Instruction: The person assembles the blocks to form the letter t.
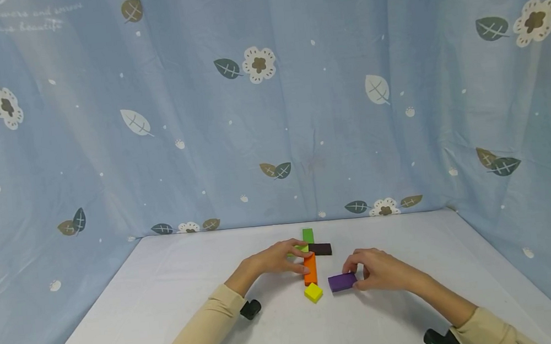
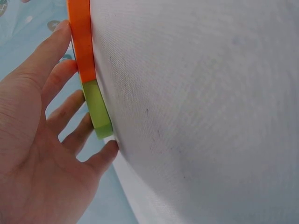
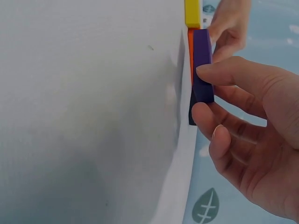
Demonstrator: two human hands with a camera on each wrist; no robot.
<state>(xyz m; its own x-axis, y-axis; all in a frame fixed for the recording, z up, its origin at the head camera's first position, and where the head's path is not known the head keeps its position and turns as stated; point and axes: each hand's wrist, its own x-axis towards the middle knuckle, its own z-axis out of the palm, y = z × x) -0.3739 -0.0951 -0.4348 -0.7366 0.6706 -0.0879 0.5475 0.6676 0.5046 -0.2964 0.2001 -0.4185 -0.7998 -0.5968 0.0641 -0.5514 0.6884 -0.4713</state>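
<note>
My right hand (image 1: 379, 270) pinches a purple block (image 1: 342, 282) by its right end, between thumb and fingers. In the right wrist view the thumb lies across the block's face. My left hand (image 1: 279, 257) reaches over a flat arrangement of blocks, its fingers spread. Its thumb is at the side of an orange block (image 1: 310, 276), while other fingertips are at a light green block (image 2: 97, 107), partly hidden in the head view. A green block (image 1: 308, 235) extends away at the far end, and a dark block (image 1: 320, 249) points right. A yellow block (image 1: 314, 293) sits cornerwise at the orange block's near end.
The blocks lie on a white-covered table (image 1: 121, 331). A blue patterned curtain (image 1: 310, 113) closes off the back and both sides. Black wrist devices sit below the left wrist (image 1: 251, 309) and the right wrist (image 1: 441, 341).
</note>
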